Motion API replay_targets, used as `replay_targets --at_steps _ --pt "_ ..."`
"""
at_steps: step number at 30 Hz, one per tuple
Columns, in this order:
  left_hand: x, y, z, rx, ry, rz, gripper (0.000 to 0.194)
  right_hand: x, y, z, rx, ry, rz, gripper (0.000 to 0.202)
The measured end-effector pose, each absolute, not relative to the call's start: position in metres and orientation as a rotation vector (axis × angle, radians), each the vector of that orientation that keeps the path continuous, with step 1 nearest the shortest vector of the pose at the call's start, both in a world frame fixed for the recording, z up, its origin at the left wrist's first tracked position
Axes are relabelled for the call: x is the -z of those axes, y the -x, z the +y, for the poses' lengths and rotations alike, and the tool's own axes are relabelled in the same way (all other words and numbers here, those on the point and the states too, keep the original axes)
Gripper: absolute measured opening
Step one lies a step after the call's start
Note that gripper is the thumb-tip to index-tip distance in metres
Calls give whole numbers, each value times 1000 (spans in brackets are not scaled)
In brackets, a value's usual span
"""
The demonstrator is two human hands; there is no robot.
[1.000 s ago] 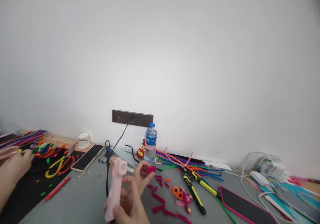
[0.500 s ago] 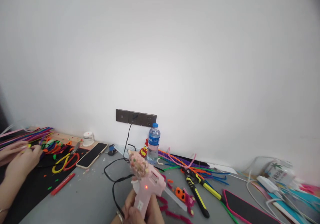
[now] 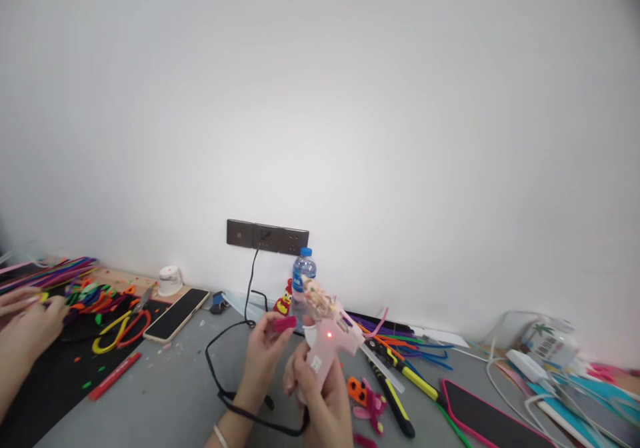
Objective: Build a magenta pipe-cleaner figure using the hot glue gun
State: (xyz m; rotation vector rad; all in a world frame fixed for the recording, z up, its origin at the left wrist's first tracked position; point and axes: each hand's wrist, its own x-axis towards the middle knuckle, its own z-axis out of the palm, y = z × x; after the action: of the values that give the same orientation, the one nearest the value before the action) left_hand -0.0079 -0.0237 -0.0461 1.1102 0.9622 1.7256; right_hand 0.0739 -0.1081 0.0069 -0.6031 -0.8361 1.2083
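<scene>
My left hand (image 3: 263, 351) pinches a small magenta fuzzy piece (image 3: 285, 324), which looks like folded pipe cleaner. Beside it, my right hand (image 3: 327, 398) is wrapped round the handle of a pink glue gun (image 3: 336, 333). The gun's red light is lit, and its decorated nozzle end tilts up and to the left, in front of the water bottle (image 3: 305, 269). A black cord (image 3: 260, 423) loops from the handle below my left wrist. Just right of my right hand lies an orange and magenta fuzzy figure (image 3: 370, 403).
Pliers (image 3: 395, 401) with yellow-black handles and a pink-edged phone (image 3: 485, 411) lie to the right. Pipe cleaners (image 3: 395, 335) spread behind. On the left are another phone (image 3: 176, 315), scissors (image 3: 120, 331), a red pen (image 3: 115, 376) and another person's hands (image 3: 37, 321). A wall socket strip (image 3: 267, 236) holds the plug.
The glue gun has moved up and to the right in my right hand. My left hand has come away from the gun and now holds the magenta piece up beside it.
</scene>
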Motion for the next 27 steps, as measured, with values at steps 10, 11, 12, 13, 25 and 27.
replay_targets --at_steps 10,11,12,13,25,27 --pt "39 18 -16 -1675 -1184 977 29 35 -135 -77 -1269 638 -791 31" --pt "40 17 -16 -1669 -1182 976 29 38 -138 -75 -1303 611 -798 31" --pt "41 17 -16 -1664 -1182 976 29 41 -139 -74 -1341 583 -806 34" --pt "43 16 -16 -1661 -1182 978 29 43 -139 -73 -1377 558 -813 37" --pt "50 18 -15 -1615 -1258 1004 23 58 -128 -79 -1605 625 -894 49" --pt "51 17 -16 -1600 -1260 995 24 60 -128 -78 -1562 688 -933 50"
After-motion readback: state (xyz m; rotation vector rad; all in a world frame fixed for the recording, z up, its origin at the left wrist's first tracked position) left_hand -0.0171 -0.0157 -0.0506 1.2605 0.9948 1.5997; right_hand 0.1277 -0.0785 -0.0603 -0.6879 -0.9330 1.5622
